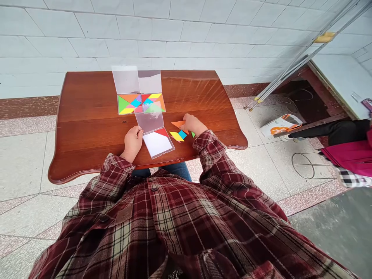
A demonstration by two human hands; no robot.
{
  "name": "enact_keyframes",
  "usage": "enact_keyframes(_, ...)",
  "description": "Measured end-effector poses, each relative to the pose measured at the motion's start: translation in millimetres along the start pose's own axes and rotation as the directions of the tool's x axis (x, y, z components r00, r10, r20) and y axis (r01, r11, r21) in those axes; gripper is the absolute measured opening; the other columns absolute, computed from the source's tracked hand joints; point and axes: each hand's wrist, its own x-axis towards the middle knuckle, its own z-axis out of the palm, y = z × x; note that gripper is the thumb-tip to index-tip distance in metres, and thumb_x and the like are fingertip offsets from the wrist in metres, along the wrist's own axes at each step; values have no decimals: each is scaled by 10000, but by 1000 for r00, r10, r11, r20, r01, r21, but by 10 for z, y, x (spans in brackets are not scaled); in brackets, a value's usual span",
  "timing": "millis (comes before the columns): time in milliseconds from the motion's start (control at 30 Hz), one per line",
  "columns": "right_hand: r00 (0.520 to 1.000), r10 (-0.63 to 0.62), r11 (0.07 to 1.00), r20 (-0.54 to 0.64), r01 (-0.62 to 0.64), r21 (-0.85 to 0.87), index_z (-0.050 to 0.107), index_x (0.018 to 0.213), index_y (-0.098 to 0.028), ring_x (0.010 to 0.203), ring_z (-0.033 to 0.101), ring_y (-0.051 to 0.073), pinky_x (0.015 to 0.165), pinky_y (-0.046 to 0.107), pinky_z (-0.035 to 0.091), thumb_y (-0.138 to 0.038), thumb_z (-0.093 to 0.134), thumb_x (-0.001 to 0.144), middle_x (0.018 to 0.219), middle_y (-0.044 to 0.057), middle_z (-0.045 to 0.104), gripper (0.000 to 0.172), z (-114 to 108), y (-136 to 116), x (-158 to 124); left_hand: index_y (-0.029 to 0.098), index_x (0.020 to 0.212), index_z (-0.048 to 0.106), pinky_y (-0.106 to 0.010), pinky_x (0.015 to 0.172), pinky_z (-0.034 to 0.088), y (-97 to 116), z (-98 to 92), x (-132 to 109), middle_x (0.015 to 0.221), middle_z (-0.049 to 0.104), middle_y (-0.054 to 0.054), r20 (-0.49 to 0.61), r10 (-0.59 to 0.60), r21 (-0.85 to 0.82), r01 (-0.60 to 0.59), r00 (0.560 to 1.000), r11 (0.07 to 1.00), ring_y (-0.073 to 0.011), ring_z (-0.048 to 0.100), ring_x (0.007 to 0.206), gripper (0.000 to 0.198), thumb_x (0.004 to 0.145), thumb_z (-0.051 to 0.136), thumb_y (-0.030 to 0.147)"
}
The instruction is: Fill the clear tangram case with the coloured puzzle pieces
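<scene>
My left hand (132,142) rests on the wooden table (87,116), its fingers curled against the left edge of an open clear tangram case (157,144). That case has a white base with one red triangle (161,132) in its far corner, and its clear lid (148,118) stands up behind. My right hand (193,124) is closed on an orange triangle (178,124). Loose yellow (176,136), blue (182,134) and green (193,134) pieces lie just below that hand.
Two more open cases (129,104) (153,101) filled with coloured pieces lie side by side further back, lids up. A tiled wall runs behind the table. To the right are a metal stand (305,54), a box (280,124) on the floor and another person's clothing (348,155).
</scene>
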Motion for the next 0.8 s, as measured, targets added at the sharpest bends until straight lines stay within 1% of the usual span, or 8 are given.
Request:
enact_keyframes(133,1000,13,999,26,-12,-44,536,1135,-115,1032,597,288,827,370,484,-254,801,656,1169,180,585,565,-37,-54,12,200,808,556,-311,769,413,-1,3,-5,838,639,-48,-3,5,-1,-5,1000,1000,-189,565,806,130,857,458,270)
enact_keyframes(233,1000,9,1000,8,-9,-9,538,1116,-115,1017,589,277,825,356,473,-228,827,616,1114,156,599,588,-49,-60,-8,202,809,554,-309,765,410,-6,-1,-8,834,638,-47,-1,9,3,-9,1000,1000,-190,563,809,128,860,455,265)
enact_keyframes(333,999,-43,998,-14,43,49,541,1090,-128,933,582,233,769,320,455,-213,826,613,1049,119,609,562,-43,-13,-37,202,804,551,-308,753,404,-4,-11,-13,828,635,-47,1,11,8,-11,1000,1000,-191,559,805,126,860,454,259)
enact_keyframes(400,996,-86,992,-36,89,85,540,1070,-146,839,565,192,703,289,427,-203,785,659,989,84,615,482,-27,38,-44,202,802,549,-309,746,401,-2,-16,-16,827,634,-47,6,10,13,-10,1000,1000,-191,557,800,132,863,449,263)
enact_keyframes(467,990,-121,985,-71,129,119,546,1018,-166,746,531,157,642,265,384,-184,716,718,898,44,609,345,-4,91,-32,204,801,547,-310,745,400,-1,-19,-19,828,634,-48,13,8,18,-9,1000,1000,-192,556,798,139,867,445,270)
enact_keyframes(600,973,-163,968,-162,190,165,549,847,-182,661,472,129,595,253,321,-162,616,760,753,0,560,111,39,169,18,206,800,542,-308,755,404,7,-26,-24,849,639,-53,17,15,16,-15,1000,1000,-193,562,811,126,863,449,262)
enact_keyframes(700,963,-174,956,-204,215,200,537,777,-188,634,452,124,601,257,315,-166,583,767,693,-15,534,52,50,199,35,207,789,535,-307,757,407,18,-35,-25,855,640,-55,20,11,17,-11,1000,1000,-195,566,818,121,860,448,255)
enact_keyframes(800,954,-180,942,-239,237,237,533,744,-192,632,455,125,614,259,324,-165,568,760,672,-19,529,47,38,227,22,209,779,527,-308,750,406,22,-40,-23,851,640,-55,25,1,26,-2,1000,1000,-196,564,816,125,861,445,257)
